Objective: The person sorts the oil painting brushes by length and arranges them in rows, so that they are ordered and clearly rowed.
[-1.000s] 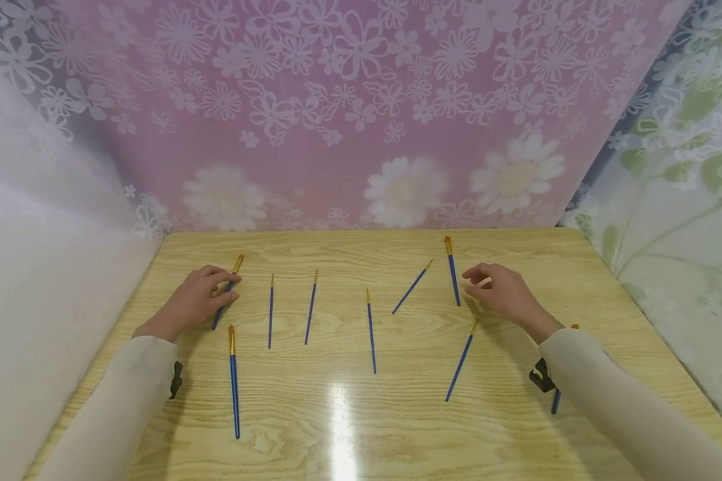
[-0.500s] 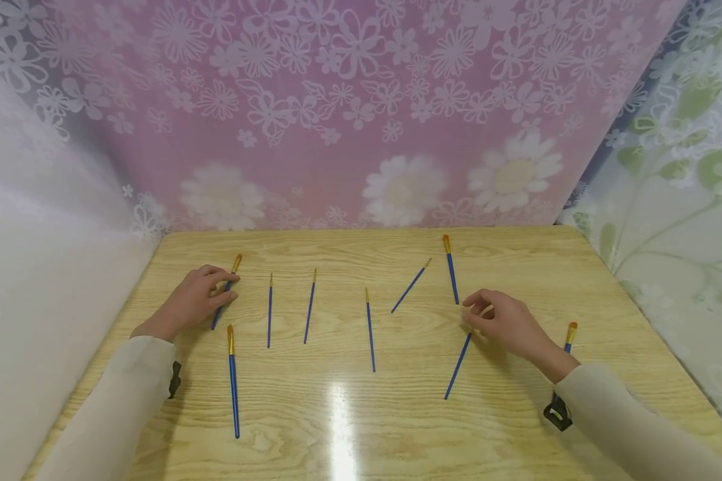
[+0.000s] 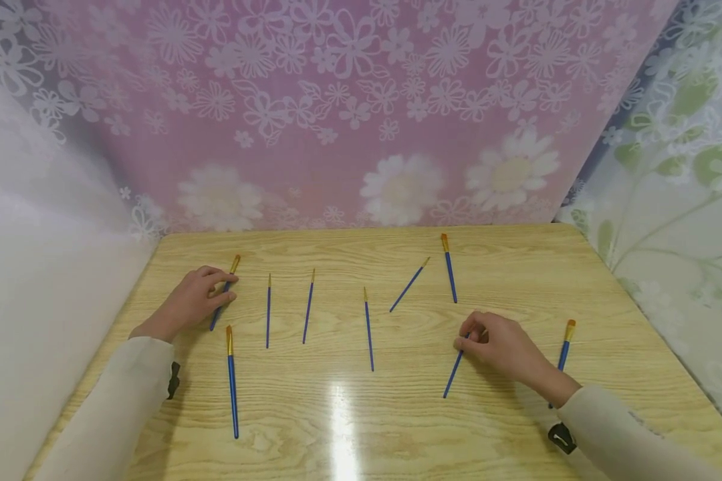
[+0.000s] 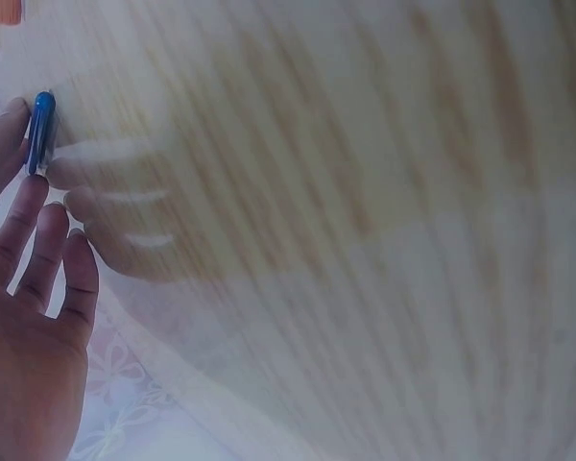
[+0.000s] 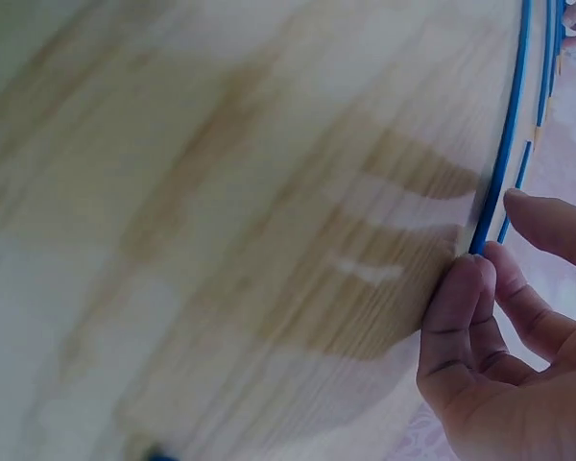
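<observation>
In the head view, my left hand [image 3: 194, 302] is over a blue paintbrush with a gold ferrule [image 3: 234, 264] at the left; thumb and index finger reach across its handle. The left wrist view has the blue handle [image 4: 42, 134] between thumb and index fingertip, the other fingers extended. At the right, my right hand [image 3: 505, 344] is down at a thin blue paintbrush [image 3: 453, 375], covering its bristle end. In the right wrist view, the thumb is to one side of the thin handle [image 5: 504, 134], and the fingertips are right at its lower visible end.
Several other blue paintbrushes lie spread on the wood-grain table [image 3: 301, 407]: a wide one [image 3: 232, 394] at the left front, a flat one [image 3: 450, 270] at the back, another [image 3: 565, 347] beside my right forearm. A pink flowered cloth [image 3: 337, 133] hangs behind.
My right hand has moved toward me, from beside the flat brush at the back to the thin brush in front of it. The left hand has kept its place.
</observation>
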`<state>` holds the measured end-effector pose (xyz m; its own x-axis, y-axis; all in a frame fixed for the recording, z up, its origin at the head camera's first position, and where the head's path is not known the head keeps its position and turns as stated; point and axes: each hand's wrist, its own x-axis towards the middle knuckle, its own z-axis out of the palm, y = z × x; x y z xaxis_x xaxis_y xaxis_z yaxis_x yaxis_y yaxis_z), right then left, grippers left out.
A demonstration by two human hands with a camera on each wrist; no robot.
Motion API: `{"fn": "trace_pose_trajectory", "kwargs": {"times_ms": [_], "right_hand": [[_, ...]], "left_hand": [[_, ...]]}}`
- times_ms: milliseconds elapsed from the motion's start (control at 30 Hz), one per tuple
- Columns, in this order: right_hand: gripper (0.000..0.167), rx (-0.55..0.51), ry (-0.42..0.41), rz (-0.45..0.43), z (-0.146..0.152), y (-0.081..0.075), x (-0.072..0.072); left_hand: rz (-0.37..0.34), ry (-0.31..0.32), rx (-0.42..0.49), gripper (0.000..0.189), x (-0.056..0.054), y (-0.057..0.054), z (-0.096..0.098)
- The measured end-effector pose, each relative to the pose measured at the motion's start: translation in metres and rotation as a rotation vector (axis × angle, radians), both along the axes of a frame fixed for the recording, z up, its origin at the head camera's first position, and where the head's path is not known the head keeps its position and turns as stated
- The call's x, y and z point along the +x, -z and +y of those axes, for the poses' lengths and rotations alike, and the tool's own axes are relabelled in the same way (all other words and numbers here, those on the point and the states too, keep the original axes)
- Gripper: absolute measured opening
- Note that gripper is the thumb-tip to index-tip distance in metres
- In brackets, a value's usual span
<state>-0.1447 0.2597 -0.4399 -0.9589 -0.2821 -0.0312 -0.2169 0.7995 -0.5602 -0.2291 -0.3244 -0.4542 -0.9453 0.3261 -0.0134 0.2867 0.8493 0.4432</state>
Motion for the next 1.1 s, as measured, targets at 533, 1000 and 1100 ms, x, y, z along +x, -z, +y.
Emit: {"fn": "trace_pose_trajectory", "kwargs": {"times_ms": [533, 1000, 1100], "right_hand": [[0.009, 0.026, -0.074, -0.036, -0.003, -0.0026, 0.0071], [0.018, 0.066, -0.14, 0.011, -0.0084, -0.0052, 0.0082], [0.018, 0.055, -0.147, 0.034, -0.0084, -0.0086, 0.0077]], "left_hand": [[0.032, 0.014, 0.001, 0.044, -0.0011, 0.0005, -0.0013], [0.029, -0.001, -0.007, 0.044, -0.0004, 0.0031, -0.0021], [0.025, 0.0, -0.007, 0.045, -0.0011, 0.0029, -0.0021]]}}
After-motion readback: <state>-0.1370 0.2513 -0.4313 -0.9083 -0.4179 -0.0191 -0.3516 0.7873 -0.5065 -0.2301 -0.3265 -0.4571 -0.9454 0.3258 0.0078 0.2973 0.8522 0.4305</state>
